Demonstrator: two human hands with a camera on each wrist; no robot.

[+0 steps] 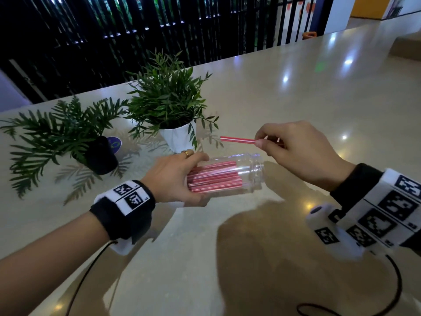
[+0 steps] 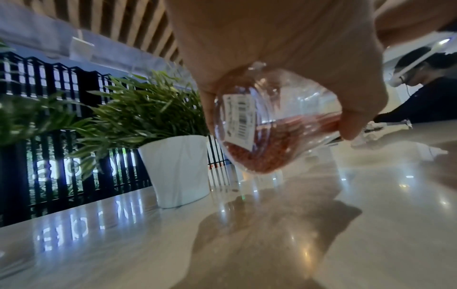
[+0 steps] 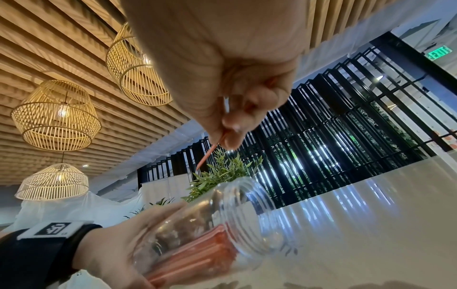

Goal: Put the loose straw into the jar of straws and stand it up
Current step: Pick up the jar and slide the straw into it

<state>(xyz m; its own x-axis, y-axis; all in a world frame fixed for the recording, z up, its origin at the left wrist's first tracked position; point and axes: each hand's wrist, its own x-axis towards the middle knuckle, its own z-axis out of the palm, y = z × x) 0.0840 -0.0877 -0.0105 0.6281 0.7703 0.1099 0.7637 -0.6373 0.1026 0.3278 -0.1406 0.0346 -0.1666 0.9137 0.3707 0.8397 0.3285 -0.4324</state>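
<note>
Nearest us, our left hand (image 1: 175,179) wraps the clear jar (image 1: 227,176) on its side just above the table (image 1: 296,99), mouth pointing right. Beyond it, our right hand (image 1: 293,153) pinches the loose straw (image 1: 237,139), which seems level and sits above the mouth. We should lower the free tip and slide it along the bundle before righting the jar.

Surface (image 1: 284,106): long, glossy beige, mirroring ceiling lights.
Screen (image 1: 114,37): black vertical slats behind the surface's far edge, greenery showing through.
Ceiling (image 3: 49,48): pale wooden slats.
Lamps (image 3: 55,115): 3 woven basket pendants, bulbs lit.
Exit sign (image 3: 440,52): green, glowing, upper right.
Plants: 1 in a white pot (image 1: 177,137), 1 in a black pot (image 1: 101,156).
</note>
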